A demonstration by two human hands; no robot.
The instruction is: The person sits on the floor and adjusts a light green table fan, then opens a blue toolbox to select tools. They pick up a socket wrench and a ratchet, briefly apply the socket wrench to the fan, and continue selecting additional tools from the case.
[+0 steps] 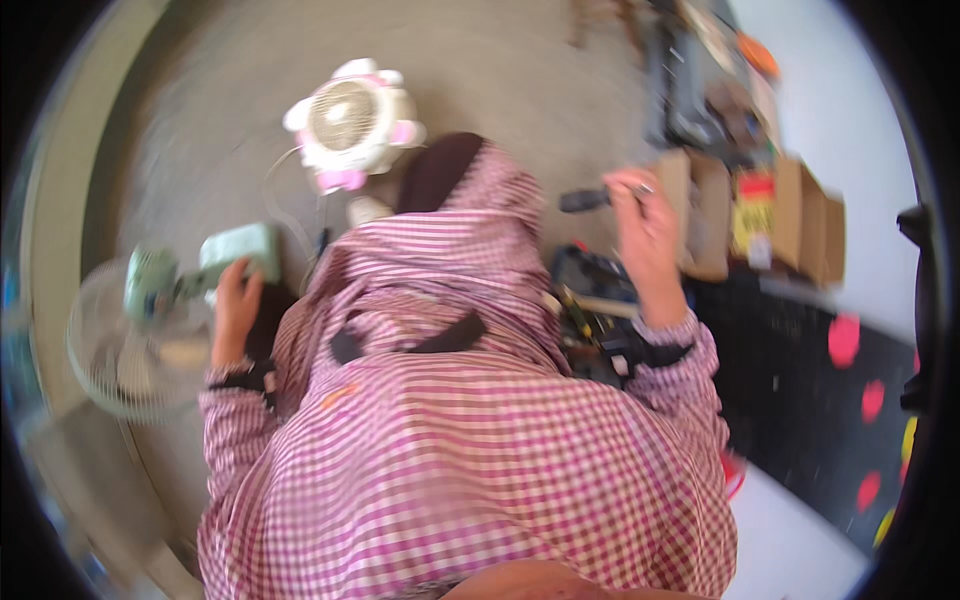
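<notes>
My right hand (pixel 645 228) is raised at the right, its fingers closed on a dark-handled tool (pixel 584 201). The handle points left, and a small shiny bit shows at the fingers; blur hides the tool's exact kind. At the left, my left hand (pixel 236 308) hangs beside my dark trouser leg, fingers slightly apart and nothing seen in them. Its fingertips overlap the pale green base (pixel 238 248) of a table fan; whether they touch it I cannot tell. That fan's round guard (pixel 130 350) lies left of the hand.
A white and pink flower-shaped fan (pixel 345 120) lies on the concrete floor (pixel 490 85) ahead, its cord trailing left. Tools (pixel 590 290) lie below my right hand. Open cardboard boxes (pixel 800 220) and a grey case (pixel 685 90) line the right wall.
</notes>
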